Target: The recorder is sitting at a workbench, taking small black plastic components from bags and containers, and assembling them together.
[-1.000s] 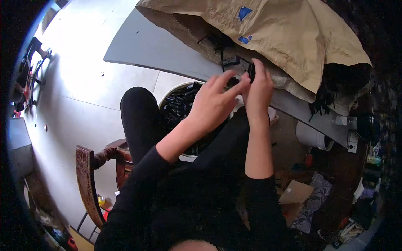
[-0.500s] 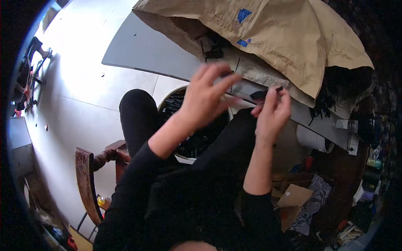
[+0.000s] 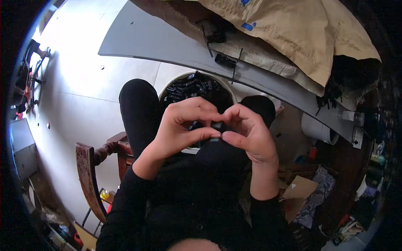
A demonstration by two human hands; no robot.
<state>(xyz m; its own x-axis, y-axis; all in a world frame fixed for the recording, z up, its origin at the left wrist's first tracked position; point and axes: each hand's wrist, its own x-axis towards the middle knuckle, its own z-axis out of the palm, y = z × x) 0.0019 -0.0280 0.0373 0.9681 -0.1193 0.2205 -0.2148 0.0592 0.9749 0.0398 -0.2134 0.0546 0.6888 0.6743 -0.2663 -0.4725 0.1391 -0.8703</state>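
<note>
Between the fingertips of both hands, above my lap, is a small black part [image 3: 217, 126], mostly hidden by the fingers. My left hand [image 3: 182, 124] grips it from the left, thumb and fingers curved round it. From the right, my right hand [image 3: 252, 133] pinches it, and the fingertips of the two hands meet. Behind the hands, a round white-rimmed bucket [image 3: 229, 85] stands between my knees, full of shiny black pieces [image 3: 192, 87]. On the grey tabletop [image 3: 146, 39] beyond lies another black piece [image 3: 225, 61] next to a thin black strip [image 3: 237, 66].
A large brown paper sack [image 3: 289, 37] lies open on the tabletop, black pieces [image 3: 331, 90] showing at its mouth. Under the table's right part is a white bucket [image 3: 317, 127]. A worn wooden chair [image 3: 86, 167] is at my left; cardboard [image 3: 299, 188] lies at lower right.
My blurred, separated hands have come down and together around the small black part. A black piece and strip now show on the tabletop near the sack. The view has shifted slightly.
</note>
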